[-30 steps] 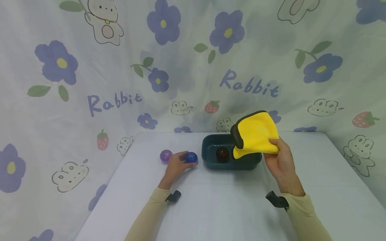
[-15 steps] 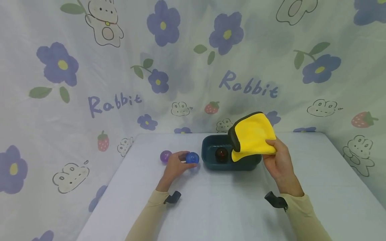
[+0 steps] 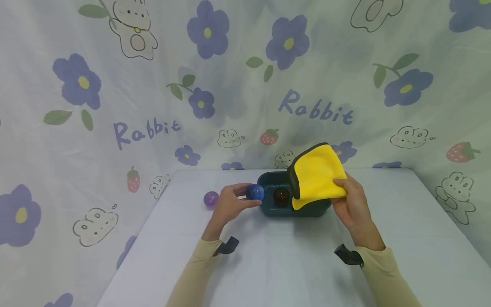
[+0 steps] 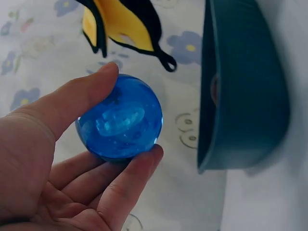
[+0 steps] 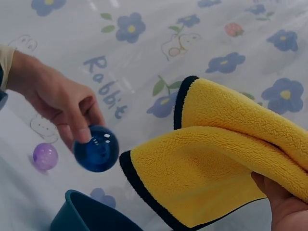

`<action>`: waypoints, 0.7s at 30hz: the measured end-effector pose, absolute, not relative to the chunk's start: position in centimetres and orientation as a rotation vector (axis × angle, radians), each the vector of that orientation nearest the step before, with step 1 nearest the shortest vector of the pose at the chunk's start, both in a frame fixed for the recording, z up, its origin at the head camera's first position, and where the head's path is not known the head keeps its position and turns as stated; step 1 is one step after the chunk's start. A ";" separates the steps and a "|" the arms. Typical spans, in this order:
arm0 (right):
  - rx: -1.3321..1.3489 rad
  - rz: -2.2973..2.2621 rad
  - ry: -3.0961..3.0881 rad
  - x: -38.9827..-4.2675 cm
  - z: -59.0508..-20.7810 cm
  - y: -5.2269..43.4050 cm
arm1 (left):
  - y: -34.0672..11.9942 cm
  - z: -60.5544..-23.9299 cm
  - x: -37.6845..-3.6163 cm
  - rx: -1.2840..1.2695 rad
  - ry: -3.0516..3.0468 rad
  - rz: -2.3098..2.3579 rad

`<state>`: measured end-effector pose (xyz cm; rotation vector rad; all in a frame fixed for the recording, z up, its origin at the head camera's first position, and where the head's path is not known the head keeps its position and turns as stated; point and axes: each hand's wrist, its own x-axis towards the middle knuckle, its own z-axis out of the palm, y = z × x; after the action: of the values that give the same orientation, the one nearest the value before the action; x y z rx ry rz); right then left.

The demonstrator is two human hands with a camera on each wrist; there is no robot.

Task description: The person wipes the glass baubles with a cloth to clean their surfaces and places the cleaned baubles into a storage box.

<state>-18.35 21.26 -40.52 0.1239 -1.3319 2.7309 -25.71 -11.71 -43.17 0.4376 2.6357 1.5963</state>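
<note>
A clear blue ball is pinched between the thumb and fingers of my left hand, raised by the left end of a dark teal bin. Inside the bin lies a dark red ball. My right hand grips a yellow cloth with black edging by its right side; the folded cloth hangs over the bin's right part and hides it. In the right wrist view the cloth shows a fluffy face, its black-edged corner close to the blue ball.
A purple ball sits on the white table, left of my left hand. Behind the table hangs a curtain printed with flowers and rabbits. A small black camera is strapped to the left wrist, another black camera to the right.
My left hand has lifted the blue ball off the table and carried it right, to the bin's left rim. My right hand with the cloth has drifted slightly left.
</note>
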 end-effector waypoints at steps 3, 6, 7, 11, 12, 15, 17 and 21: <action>0.133 2.694 -1.376 -18.3 -40.5 21.2 | -11.0 -42.3 -25.4 0.495 2.584 1.656; 0.138 2.666 -1.407 -18.2 -40.6 21.1 | -10.2 -41.5 -25.2 0.532 2.519 1.719; 0.140 2.660 -1.418 -18.3 -40.6 21.1 | -9.9 -41.3 -25.1 0.540 2.505 1.730; 0.143 2.618 -1.506 -18.2 -40.4 20.9 | -8.5 -40.7 -25.0 0.565 2.488 1.724; 0.146 2.608 -1.532 -18.2 -40.4 20.8 | -8.2 -40.6 -24.9 0.572 2.489 1.715; 0.155 2.579 -1.608 -18.1 -40.2 20.5 | -7.2 -40.4 -24.7 0.591 2.493 1.695; 0.146 2.549 -1.658 -17.9 -40.1 20.2 | -6.7 -40.4 -24.6 0.616 2.482 1.693; 0.124 2.480 -1.756 -17.7 -40.0 19.8 | -5.7 -40.6 -24.3 0.659 2.438 1.705</action>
<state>-17.75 19.78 -39.98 0.1236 -1.7558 2.4796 -24.30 -5.73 -40.63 0.6588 2.4380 1.7052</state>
